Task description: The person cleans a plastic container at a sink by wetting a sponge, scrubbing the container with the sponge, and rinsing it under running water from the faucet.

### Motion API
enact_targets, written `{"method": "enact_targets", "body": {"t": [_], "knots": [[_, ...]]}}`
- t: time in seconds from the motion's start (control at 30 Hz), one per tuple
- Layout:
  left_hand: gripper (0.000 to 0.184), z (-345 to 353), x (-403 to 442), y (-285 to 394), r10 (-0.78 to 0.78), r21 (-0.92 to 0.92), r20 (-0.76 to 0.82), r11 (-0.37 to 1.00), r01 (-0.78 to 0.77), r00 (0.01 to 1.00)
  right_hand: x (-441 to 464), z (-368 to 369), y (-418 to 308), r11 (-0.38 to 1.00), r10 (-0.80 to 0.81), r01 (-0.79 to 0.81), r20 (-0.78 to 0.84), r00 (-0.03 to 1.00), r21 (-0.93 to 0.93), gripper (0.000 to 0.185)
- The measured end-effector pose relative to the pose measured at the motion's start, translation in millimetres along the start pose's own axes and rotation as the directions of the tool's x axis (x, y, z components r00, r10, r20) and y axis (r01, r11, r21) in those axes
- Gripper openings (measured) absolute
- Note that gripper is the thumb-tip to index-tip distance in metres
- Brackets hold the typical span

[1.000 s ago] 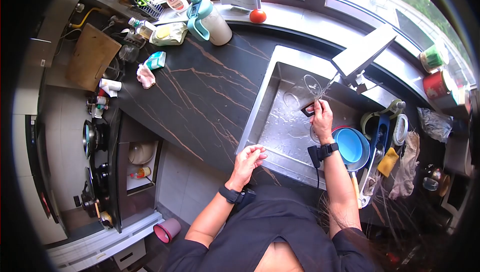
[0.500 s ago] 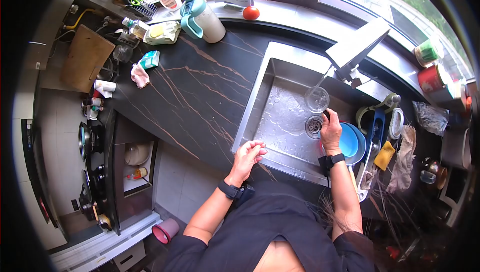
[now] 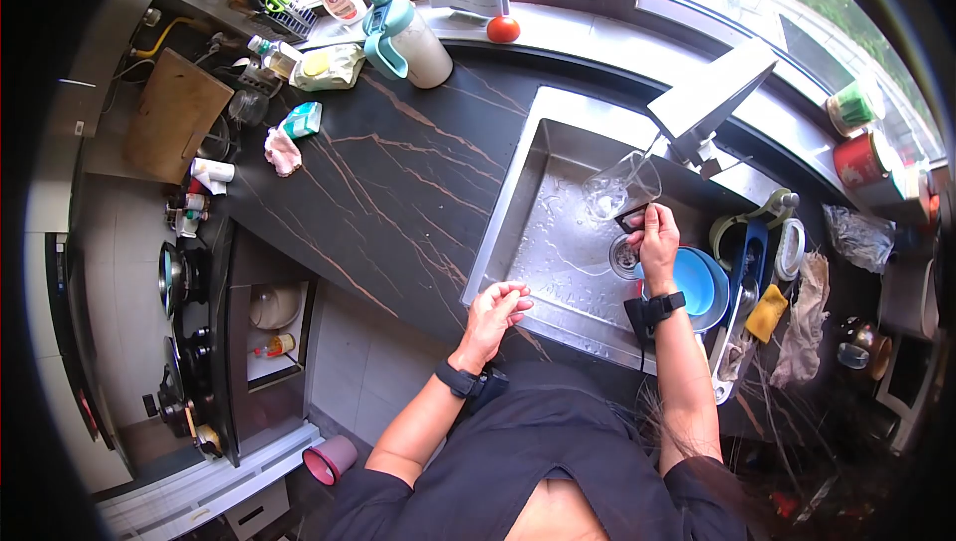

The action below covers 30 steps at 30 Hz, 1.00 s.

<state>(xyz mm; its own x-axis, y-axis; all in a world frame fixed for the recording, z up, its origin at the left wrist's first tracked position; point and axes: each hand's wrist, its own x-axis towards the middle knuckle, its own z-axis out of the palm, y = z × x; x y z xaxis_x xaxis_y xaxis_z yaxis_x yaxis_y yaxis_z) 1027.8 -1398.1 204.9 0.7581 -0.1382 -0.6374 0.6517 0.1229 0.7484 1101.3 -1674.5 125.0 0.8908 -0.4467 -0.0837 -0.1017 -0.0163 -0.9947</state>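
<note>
My right hand (image 3: 657, 247) is closed on the dark handle of a clear jug (image 3: 622, 188). The jug tilts over the sink (image 3: 568, 232), under the silver faucet (image 3: 712, 98), with its base toward the drain (image 3: 625, 257). Whether water is running or inside the jug is hard to tell. Over the near-left rim of the sink hovers my left hand (image 3: 495, 317), loosely curled, its fingers a little apart and nothing visible in them. Just right of my right hand, a blue bowl (image 3: 695, 282) rests in the sink.
Right of the sink lie a yellow sponge (image 3: 766, 313) and a beige cloth (image 3: 802, 322). On the dark counter (image 3: 398, 193) stand a teal-lidded bottle (image 3: 418, 48) and a pink cloth (image 3: 283, 153). A tomato (image 3: 503, 29) sits on the windowsill.
My right hand has turned the jug from nearly upright to a tilt, with its mouth swung toward the faucet. My left hand has hardly moved.
</note>
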Motion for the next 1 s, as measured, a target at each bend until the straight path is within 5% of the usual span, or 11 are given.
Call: {"method": "enact_targets", "body": {"t": [0.07, 0.2, 0.27, 0.33, 0.47, 0.67, 0.77, 1.0], "knots": [[0.026, 0, -1, 1, 0.0, 0.0, -0.001, 1.0, 0.0, 1.0, 6, -5, 8, 0.907, 0.223, -0.266, 0.162, 0.961, 0.327, 0.026], [0.026, 1, 1, -1, -0.007, 0.002, -0.007, 1.0, 0.007, 1.0, 8, 0, 8, 0.711, 0.404, -0.505, 0.303, 0.863, 0.489, 0.029], [0.026, 1, 2, -2, -0.006, 0.004, -0.002, 1.0, 0.006, 1.0, 6, 6, 9, 0.67, 0.428, -0.533, 0.317, 0.846, 0.518, 0.031], [0.026, 1, 2, -2, -0.003, 0.001, 0.005, 1.0, 0.003, 1.0, 5, 10, 8, 0.359, 0.459, -0.696, 0.531, 0.712, 0.622, 0.031], [0.025, 2, 2, 0, -0.01, 0.005, -0.006, 1.0, 0.01, 1.0, 2, 16, 9, 0.213, 0.335, -0.741, 0.665, 0.668, 0.637, 0.031], [0.026, 1, 2, 0, -0.004, -0.006, -0.023, 1.0, 0.004, 1.0, 7, 22, 18, 0.13, 0.219, -0.664, 0.631, 0.744, 0.737, 0.03], [0.026, 2, 1, 1, -0.003, -0.01, -0.025, 1.0, 0.003, 1.0, 13, 22, 24, 0.329, 0.293, -0.56, 0.481, 0.826, 0.76, 0.025], [0.024, 2, 4, -1, -0.014, -0.004, -0.02, 1.0, 0.014, 1.0, 8, 21, 29, 0.287, 0.278, -0.568, 0.501, 0.82, 0.771, 0.024]]}}
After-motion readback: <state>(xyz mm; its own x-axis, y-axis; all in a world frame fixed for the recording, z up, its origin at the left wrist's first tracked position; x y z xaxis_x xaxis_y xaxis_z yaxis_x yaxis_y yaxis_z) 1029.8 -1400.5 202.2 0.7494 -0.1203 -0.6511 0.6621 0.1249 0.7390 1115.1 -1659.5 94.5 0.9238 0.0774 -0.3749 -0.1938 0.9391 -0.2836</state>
